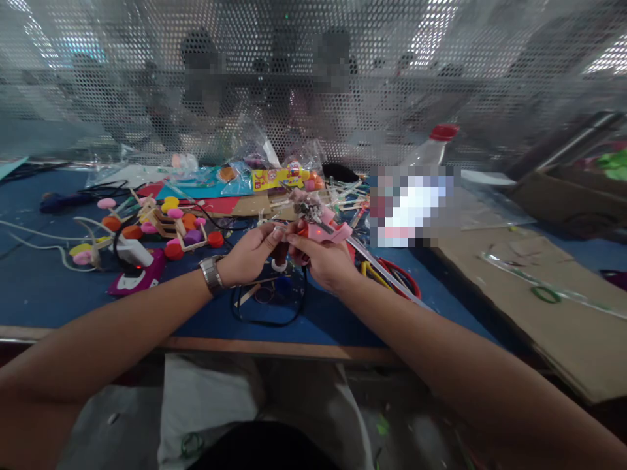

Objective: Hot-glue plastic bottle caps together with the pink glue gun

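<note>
My right hand [329, 262] is wrapped round what looks like a pink hot glue gun [337, 233] with a small red light. A long translucent glue stick [386, 273] slants down to the right from behind that hand. Close against it, my left hand [252, 254], with a metal watch on the wrist, is closed in a pinch at the fingertips. What it pinches is too small and too covered to make out. Both hands meet above the front middle of the blue table [333, 323]. A crumpled greyish clump [308, 207] shows just beyond the fingers.
Left stand craft-stick pieces with coloured pompoms [171, 222] and a purple power strip [142, 277] with a plug. A black cable [269, 322] loops below the hands. Behind lies a yellow packet [274, 179]. To the right are a red-capped bottle [441, 140] and cardboard [529, 326].
</note>
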`<act>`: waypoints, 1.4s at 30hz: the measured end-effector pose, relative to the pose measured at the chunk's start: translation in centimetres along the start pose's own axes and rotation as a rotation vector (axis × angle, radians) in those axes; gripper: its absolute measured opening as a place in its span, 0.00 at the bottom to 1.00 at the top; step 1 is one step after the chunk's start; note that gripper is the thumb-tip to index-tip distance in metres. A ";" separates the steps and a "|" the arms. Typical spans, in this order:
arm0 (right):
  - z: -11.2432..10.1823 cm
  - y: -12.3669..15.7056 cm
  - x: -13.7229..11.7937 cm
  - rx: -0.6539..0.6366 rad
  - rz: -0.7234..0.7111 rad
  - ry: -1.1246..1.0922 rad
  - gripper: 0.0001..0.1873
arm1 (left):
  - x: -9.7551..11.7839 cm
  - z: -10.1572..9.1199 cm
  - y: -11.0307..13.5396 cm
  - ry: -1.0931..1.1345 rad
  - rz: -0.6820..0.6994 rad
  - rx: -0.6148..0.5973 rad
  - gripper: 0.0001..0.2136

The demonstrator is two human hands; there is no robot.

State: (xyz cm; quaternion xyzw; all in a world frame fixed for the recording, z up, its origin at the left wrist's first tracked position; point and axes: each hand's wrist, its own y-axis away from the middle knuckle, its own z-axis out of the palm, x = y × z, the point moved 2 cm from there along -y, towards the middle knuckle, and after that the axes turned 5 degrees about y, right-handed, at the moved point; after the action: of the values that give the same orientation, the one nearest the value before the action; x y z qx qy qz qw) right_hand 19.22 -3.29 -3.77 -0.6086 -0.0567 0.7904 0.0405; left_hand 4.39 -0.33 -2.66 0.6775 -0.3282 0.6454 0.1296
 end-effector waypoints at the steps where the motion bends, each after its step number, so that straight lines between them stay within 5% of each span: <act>1: 0.0 -0.1 -0.1 -0.004 -0.003 -0.009 0.15 | 0.1 0.0 0.0 0.007 0.001 0.001 0.26; 7: -0.5 -0.4 -1.0 0.057 -0.033 -0.065 0.19 | 0.1 0.0 0.3 0.056 -0.009 0.035 0.26; 12: -0.2 0.2 -1.3 -0.023 0.017 0.035 0.24 | 0.5 0.0 0.2 0.002 -0.021 0.074 0.28; 24: -0.7 0.0 -1.0 -0.050 -0.101 0.271 0.14 | 1.3 0.2 0.1 -0.008 -0.047 0.172 0.29; 42: -0.1 -0.3 -1.1 0.056 -0.047 0.032 0.21 | 0.7 -0.2 0.2 -0.134 0.026 0.113 0.27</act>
State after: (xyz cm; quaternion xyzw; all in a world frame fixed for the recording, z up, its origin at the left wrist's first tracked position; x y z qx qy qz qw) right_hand 19.61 -3.13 -2.75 -0.6183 -0.0482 0.7807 0.0768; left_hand 4.03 -0.59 -1.99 0.7211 -0.3080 0.6177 0.0606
